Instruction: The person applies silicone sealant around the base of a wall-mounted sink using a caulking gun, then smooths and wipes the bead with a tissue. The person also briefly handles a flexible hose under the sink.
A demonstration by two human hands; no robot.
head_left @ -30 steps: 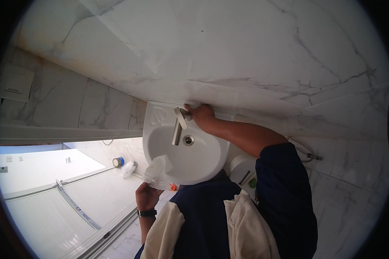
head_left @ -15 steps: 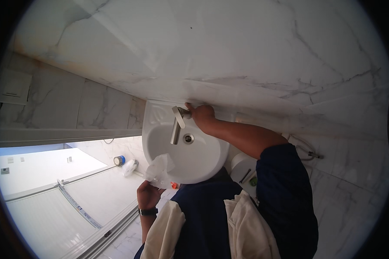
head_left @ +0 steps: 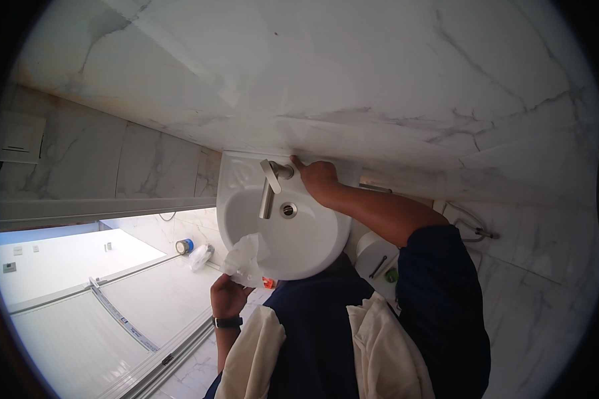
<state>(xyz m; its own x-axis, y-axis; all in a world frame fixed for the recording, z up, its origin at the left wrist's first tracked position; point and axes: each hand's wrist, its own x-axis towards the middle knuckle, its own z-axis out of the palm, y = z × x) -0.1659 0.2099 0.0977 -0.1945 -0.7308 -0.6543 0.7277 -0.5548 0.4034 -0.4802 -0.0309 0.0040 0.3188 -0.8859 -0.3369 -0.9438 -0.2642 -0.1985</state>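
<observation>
A white washbasin (head_left: 313, 256) stands against the marbled wall, with a brushed-metal tap (head_left: 267, 199) and a round drain (head_left: 288, 210). My right hand (head_left: 318, 179) is at the basin's back edge, just right of the tap. One finger stretches to the seam where basin meets wall; the other fingers look curled, and nothing shows in them. At the basin's front left, my left hand (head_left: 228, 297) is closed on a crumpled clear plastic bag (head_left: 246, 256), which hangs over the rim. A dark watch (head_left: 227, 322) circles my left wrist.
A tin (head_left: 184, 247) and another clear plastic bag (head_left: 200, 258) sit on the floor at left, near a sliding-door track (head_left: 180, 352). Right of the basin are a white lid (head_left: 374, 249) with a dark tool on it, and a hose (head_left: 471, 223) by the wall.
My right finger has slid slightly rightward along the back seam, away from the tap. My left hand still holds the plastic bag in nearly the same place. The view has shifted a little.
</observation>
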